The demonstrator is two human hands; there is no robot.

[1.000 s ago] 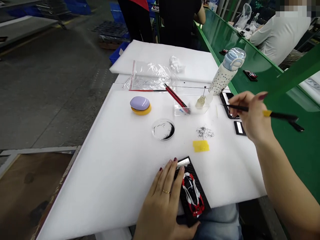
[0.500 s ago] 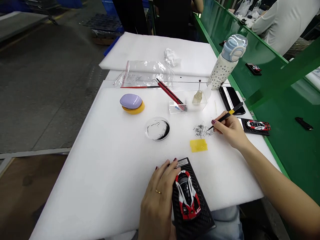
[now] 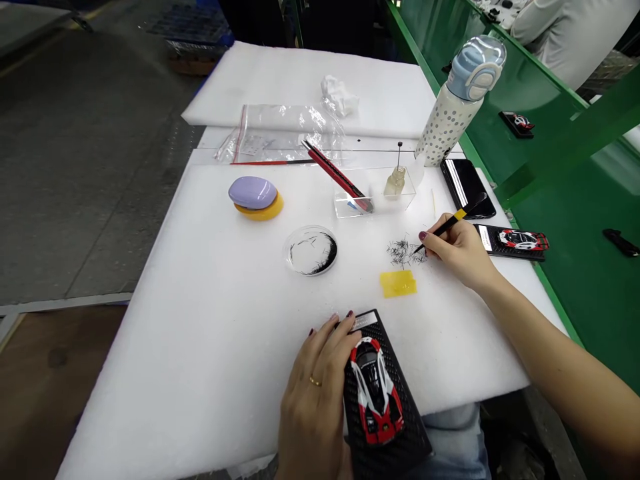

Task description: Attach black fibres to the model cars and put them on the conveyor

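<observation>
My left hand (image 3: 315, 393) grips the left side of a black carbon-patterned display base (image 3: 403, 427), its fingers lying along the edge. On that base sits a red, white and black model car (image 3: 376, 390). My right hand (image 3: 460, 253) is closed in a pinch around black tweezers (image 3: 445, 225) with a yellow band. Their tip reaches the right side of a loose pile of tiny black slivers (image 3: 404, 252). Just below the pile lies a yellow tape piece (image 3: 398, 284). Left of it, a clear round dish (image 3: 295, 265) holds more black slivers.
A clear tray (image 3: 345, 208) holds red-and-black tools and a small bottle (image 3: 395, 180). Nearby are a purple-and-yellow oval case (image 3: 254, 195), plastic bag (image 3: 280, 123), crumpled tissue (image 3: 339, 95), dotted bottle (image 3: 445, 130), phone (image 3: 467, 187) and second model car (image 3: 523, 240). A green partition (image 3: 575, 220) borders the right.
The view has tilted and shifted slightly, so the far objects sit higher. Both hands keep their grips; the tweezer tip stays by the pile of slivers.
</observation>
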